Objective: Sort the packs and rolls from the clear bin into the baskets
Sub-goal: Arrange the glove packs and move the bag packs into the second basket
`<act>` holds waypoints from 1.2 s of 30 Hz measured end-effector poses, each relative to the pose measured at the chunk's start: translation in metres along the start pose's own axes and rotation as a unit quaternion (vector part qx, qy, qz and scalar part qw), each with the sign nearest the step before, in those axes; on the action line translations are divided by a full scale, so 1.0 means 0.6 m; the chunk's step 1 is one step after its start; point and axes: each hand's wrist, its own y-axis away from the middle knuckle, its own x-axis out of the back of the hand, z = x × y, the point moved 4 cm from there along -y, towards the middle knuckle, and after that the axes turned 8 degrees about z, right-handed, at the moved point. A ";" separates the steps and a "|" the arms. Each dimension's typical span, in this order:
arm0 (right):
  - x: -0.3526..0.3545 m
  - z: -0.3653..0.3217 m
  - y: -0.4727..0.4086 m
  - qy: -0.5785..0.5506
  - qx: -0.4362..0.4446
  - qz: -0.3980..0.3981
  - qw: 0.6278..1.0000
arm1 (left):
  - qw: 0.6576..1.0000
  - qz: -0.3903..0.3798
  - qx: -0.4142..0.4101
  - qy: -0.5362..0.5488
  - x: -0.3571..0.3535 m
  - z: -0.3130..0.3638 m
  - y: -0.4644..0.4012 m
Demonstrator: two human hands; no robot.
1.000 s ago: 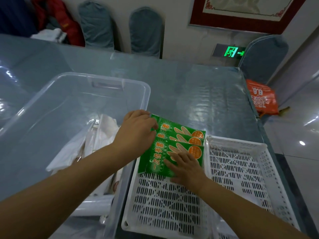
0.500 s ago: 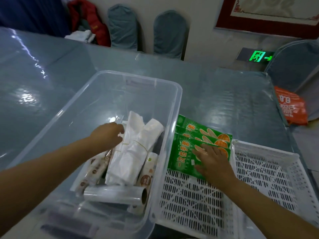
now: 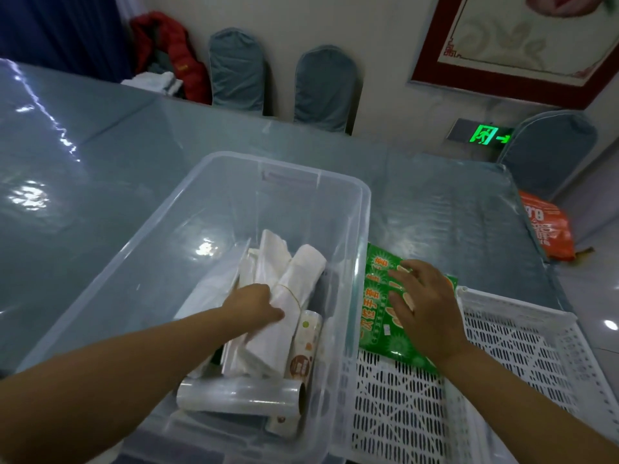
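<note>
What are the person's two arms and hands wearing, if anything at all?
Nothing shows on them. The left hand and right hand are bare, without gloves, rings or a watch in view. Both forearms are uncovered up to the frame edge, so no sleeve is visible.

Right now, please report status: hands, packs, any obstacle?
Left hand gripping white banded roll in clear plastic bin. Right hand flat on green glove packs. No obstacle seen.
</note>
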 end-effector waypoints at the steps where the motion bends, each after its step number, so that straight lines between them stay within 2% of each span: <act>1: 0.004 -0.006 -0.005 -0.003 0.002 0.008 1.000 | 1.000 0.006 -0.008 -0.005 0.005 0.004 0.002; 4: 0.018 -0.035 -0.027 -0.030 0.010 0.037 0.999 | 0.997 0.046 -0.050 -0.039 0.040 0.030 0.015; 6: 0.027 -0.062 -0.047 -0.042 0.035 0.053 0.997 | 0.986 0.092 -0.096 -0.104 0.077 0.055 0.033; 9: 0.035 -0.106 -0.079 -0.050 0.081 0.046 0.994 | 0.948 0.188 -0.162 -0.201 0.144 0.085 0.078; 13: 0.039 -0.173 -0.122 -0.002 0.179 0.005 0.984 | 0.876 0.329 -0.258 -0.241 0.231 0.097 0.155; 16: 0.056 -0.211 -0.151 0.031 0.226 0.035 0.973 | 0.838 0.364 -0.309 -0.265 0.279 0.115 0.205; 20: 0.101 -0.216 -0.167 0.082 0.222 0.122 0.964 | 0.801 0.368 -0.396 -0.256 0.292 0.151 0.231; 23: 0.142 -0.186 -0.148 0.120 0.172 0.142 0.967 | 0.759 0.383 -0.464 -0.248 0.291 0.194 0.224; 28: 0.226 -0.074 -0.073 0.189 0.028 0.090 0.978 | 0.739 0.365 -0.495 -0.275 0.249 0.293 0.182; 32: 0.299 0.029 0.021 0.234 -0.049 0.090 0.967 | 0.710 0.348 -0.557 -0.252 0.184 0.403 0.183; 34: 0.331 0.089 0.074 0.241 -0.106 0.099 0.960 | 0.720 0.344 -0.562 -0.218 0.155 0.461 0.186; 36: 0.354 0.157 0.127 0.231 -0.191 0.092 0.950 | 0.764 0.328 -0.529 -0.166 0.122 0.512 0.180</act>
